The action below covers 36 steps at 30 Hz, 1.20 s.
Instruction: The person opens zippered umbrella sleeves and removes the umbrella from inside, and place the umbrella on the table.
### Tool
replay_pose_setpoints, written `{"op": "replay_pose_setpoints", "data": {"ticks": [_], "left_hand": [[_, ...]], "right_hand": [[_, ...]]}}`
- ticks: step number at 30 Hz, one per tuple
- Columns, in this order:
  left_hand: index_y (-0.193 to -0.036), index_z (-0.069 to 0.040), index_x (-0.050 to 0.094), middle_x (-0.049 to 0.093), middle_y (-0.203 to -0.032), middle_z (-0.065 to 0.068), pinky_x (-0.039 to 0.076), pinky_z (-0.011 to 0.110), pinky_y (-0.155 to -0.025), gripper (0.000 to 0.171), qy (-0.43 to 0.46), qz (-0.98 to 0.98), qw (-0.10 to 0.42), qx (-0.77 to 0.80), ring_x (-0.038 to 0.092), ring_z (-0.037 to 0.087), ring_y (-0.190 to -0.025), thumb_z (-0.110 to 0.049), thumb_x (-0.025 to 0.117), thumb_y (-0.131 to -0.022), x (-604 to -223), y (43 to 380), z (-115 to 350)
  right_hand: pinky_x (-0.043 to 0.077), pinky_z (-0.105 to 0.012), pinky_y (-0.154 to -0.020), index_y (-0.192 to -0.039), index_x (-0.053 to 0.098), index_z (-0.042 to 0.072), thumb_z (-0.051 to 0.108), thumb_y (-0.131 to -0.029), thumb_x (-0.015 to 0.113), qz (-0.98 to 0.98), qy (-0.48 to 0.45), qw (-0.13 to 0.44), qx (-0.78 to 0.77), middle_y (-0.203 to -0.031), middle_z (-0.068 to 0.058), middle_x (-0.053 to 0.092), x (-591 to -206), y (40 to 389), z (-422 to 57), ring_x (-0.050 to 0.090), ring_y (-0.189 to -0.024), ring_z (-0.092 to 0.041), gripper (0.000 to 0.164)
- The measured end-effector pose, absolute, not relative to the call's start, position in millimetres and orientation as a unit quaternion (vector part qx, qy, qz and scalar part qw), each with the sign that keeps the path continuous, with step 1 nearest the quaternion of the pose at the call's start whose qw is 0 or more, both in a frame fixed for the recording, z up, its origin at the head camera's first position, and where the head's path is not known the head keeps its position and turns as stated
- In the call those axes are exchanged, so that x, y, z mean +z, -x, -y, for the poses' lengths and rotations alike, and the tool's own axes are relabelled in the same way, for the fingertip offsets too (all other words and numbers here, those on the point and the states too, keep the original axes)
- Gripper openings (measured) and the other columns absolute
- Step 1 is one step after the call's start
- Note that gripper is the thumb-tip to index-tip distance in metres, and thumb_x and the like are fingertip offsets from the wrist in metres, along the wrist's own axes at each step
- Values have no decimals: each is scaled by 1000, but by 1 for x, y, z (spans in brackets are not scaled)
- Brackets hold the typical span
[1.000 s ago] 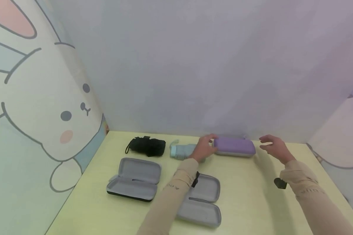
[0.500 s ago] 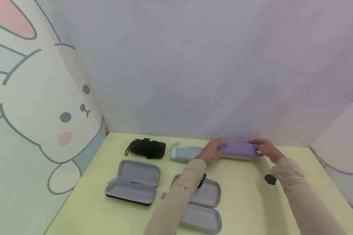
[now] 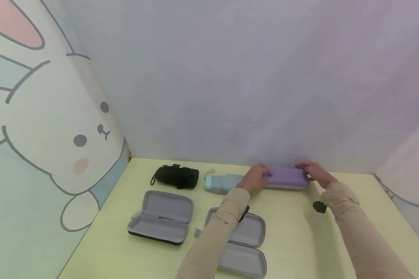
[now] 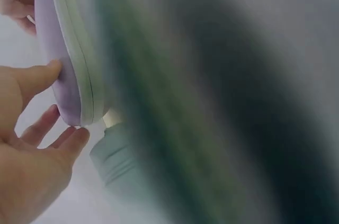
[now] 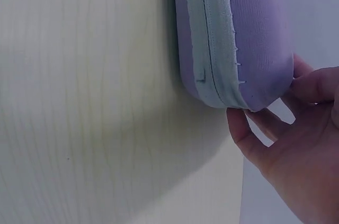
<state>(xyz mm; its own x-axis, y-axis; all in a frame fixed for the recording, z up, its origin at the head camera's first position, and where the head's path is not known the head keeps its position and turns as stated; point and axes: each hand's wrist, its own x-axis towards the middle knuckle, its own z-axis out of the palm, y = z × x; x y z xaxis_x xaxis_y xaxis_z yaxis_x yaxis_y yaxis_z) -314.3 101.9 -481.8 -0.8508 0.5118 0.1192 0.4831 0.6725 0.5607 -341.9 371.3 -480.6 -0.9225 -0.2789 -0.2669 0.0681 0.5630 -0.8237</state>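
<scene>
A purple zip case with a pale zipper band lies at the back of the table, near the wall. My left hand holds its left end; in the left wrist view the thumb presses the purple shell and the fingers are at the end. My right hand grips the other end. In the right wrist view, its thumb and fingers sit round the rounded corner of the case. A light-blue folded umbrella lies left of the case, partly behind my left hand.
A black folded umbrella lies at the back left. Two grey-lined cases lie opened out: one at the left, one at the front middle, partly hidden by my left forearm. A wall borders the table's back edge.
My right hand has come in from the right and taken hold of the purple case's right end. My left hand has moved right, onto its left end.
</scene>
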Motion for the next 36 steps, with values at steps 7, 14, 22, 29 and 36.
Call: {"op": "replay_pose_setpoints", "data": {"ticks": [7,14,22,29,36], "left_hand": [[-101,-14,70,58,-125,2,35,18,-98,21,-264,-918,22,296,50,14,-120,-9,73,-81,-478,318,-103],[-98,-15,69,61,-117,-4,37,16,-94,20,-249,-916,42,311,52,9,-114,-12,75,-80,-477,314,-107],[-94,-18,68,63,-112,-8,40,17,-89,20,-234,-923,48,301,54,7,-107,-12,77,-77,-475,312,-112],[-94,-20,68,64,-110,-9,41,16,-84,21,-229,-926,47,295,55,6,-103,-13,78,-77,-475,315,-113],[-94,-20,68,65,-108,-9,41,15,-83,22,-234,-928,40,287,56,5,-102,-12,77,-76,-476,317,-110]], "right_hand": [[47,-36,-79,-133,42,-13,12,-100,36,-877,73,173,-443,-137,-35,35,-476,349,-370,47,-114,-36,41],[51,-33,-64,-118,54,-18,-7,-90,44,-896,101,123,-414,-111,-33,58,-480,348,-379,56,-78,-9,31],[52,-33,-61,-110,58,-18,-5,-90,54,-899,140,86,-406,-105,-31,61,-480,344,-383,57,-75,-7,24],[51,-30,-59,-102,60,-19,-7,-86,54,-914,145,86,-370,-91,-26,65,-469,349,-376,58,-71,-12,20],[48,-25,-55,-88,65,-13,-9,-78,54,-933,134,46,-330,-80,-18,66,-471,355,-367,55,-64,-9,15]]}}
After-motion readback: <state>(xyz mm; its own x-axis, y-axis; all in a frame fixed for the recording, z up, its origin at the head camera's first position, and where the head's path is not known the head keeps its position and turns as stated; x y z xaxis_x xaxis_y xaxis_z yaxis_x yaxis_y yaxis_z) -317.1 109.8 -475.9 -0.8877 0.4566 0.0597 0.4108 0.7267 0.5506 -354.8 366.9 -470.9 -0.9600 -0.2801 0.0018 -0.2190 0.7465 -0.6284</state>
